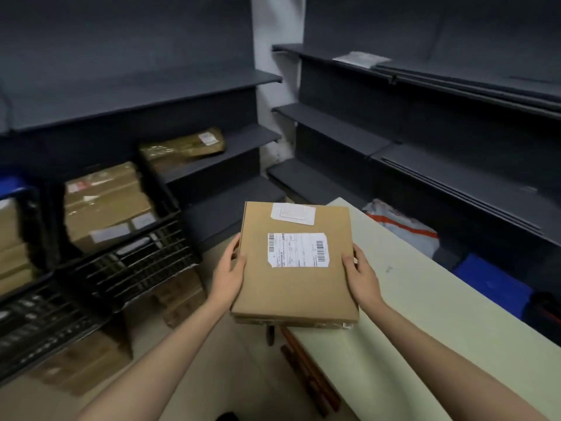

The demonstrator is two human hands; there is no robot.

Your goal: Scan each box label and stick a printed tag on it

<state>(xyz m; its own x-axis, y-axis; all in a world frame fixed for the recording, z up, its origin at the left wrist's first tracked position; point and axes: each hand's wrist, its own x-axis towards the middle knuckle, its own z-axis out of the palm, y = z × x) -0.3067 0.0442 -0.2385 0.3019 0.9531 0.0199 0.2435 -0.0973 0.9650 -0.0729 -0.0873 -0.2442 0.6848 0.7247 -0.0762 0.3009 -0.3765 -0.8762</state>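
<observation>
A flat brown cardboard box (296, 287) is held level in front of me, partly over the left end of a pale green table (425, 314). My left hand (229, 271) grips its left edge and my right hand (361, 276) grips its right edge, thumbs on top. A white shipping label with barcodes (298, 250) is stuck on the middle of the lid. A smaller white sticker (293, 213) sits near the far edge. No scanner or printed tag shows in this view.
Black plastic crates (127, 268) with several brown parcels (106, 205) stand at the left, cartons stacked below them. Dark shelving (425, 147) lines the back and right walls. A grey mail bag (403, 223) and a blue bin (491, 284) lie behind the table.
</observation>
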